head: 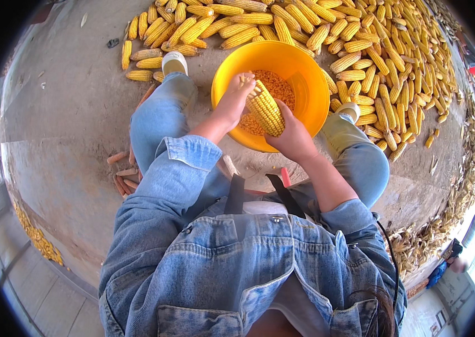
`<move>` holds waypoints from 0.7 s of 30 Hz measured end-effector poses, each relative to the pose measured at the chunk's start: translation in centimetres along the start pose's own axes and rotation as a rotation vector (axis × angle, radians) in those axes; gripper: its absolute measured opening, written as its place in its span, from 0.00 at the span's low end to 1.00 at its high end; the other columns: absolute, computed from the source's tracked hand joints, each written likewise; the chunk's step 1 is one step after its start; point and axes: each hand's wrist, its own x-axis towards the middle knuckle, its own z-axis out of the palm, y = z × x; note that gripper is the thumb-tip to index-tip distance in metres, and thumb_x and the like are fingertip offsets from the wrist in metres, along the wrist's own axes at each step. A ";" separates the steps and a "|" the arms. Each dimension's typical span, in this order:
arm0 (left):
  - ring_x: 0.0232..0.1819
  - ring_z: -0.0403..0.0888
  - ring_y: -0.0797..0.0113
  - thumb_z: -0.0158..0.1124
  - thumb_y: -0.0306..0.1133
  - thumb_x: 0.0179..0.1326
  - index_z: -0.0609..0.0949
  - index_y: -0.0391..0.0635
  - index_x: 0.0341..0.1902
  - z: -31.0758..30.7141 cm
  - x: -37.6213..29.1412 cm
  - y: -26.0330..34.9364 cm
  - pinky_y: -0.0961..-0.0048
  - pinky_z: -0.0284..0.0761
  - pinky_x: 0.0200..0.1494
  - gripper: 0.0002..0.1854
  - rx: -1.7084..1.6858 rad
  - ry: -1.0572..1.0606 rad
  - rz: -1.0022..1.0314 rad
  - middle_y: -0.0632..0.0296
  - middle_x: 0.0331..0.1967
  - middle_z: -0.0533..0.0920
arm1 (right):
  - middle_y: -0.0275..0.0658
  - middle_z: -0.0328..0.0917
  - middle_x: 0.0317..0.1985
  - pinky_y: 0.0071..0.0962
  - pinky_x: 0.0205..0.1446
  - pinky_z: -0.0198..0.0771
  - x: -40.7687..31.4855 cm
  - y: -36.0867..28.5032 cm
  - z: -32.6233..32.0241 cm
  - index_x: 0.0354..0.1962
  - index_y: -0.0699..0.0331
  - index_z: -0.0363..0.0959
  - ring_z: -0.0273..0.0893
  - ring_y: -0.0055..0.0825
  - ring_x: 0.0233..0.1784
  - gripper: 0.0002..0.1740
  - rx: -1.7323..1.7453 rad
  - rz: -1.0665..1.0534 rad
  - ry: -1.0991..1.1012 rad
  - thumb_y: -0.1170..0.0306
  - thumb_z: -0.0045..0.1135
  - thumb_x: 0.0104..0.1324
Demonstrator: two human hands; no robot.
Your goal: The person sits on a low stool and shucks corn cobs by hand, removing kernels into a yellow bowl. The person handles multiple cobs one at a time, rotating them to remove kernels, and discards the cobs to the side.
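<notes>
An ear of yellow dried corn [267, 110] is tilted above a round yellow plastic basin [270, 54] that stands on the ground between my feet. My right hand [294, 134] is closed around the lower right end of the ear. At its upper left end is my left hand [235, 96], with the thumb and fingers around a few pale-based kernels at the tip; whether these are loose or still on the ear cannot be told. Loose orange-yellow corn kernels [274, 84] cover the basin's bottom, partly hidden behind the ear and my hands.
A large heap of corn ears [385, 71] spreads beyond the basin and to its right. Bare reddish cobs [127, 182] lie left of my legs, and one pale cob [231, 165] nearer my lap. Dry husks [439, 231] line the right edge; a person [443, 267] is at far lower right.
</notes>
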 end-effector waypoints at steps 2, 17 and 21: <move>0.50 0.75 0.72 0.57 0.33 0.70 0.67 0.51 0.63 -0.5 0.3 -0.5 0.69 0.75 0.49 0.20 -0.054 -0.044 0.028 0.62 0.49 0.74 | 0.57 0.77 0.53 0.36 0.62 0.71 -0.1 -0.1 0.0 0.70 0.64 0.53 0.77 0.47 0.59 0.49 0.020 0.000 0.003 0.66 0.67 0.54; 0.52 0.73 0.74 0.58 0.35 0.73 0.70 0.42 0.60 -0.1 0.8 -1.8 0.75 0.70 0.56 0.17 0.275 0.011 0.275 0.62 0.51 0.74 | 0.56 0.77 0.53 0.35 0.63 0.70 0.0 0.1 0.1 0.71 0.64 0.52 0.77 0.45 0.59 0.50 0.007 0.024 -0.015 0.66 0.68 0.54; 0.49 0.73 0.74 0.60 0.38 0.72 0.70 0.43 0.57 -0.4 0.9 -1.7 0.75 0.70 0.54 0.18 0.240 0.041 0.222 0.63 0.48 0.73 | 0.55 0.77 0.53 0.36 0.63 0.70 0.0 0.3 0.3 0.71 0.63 0.52 0.77 0.47 0.58 0.49 -0.016 -0.005 -0.021 0.66 0.67 0.54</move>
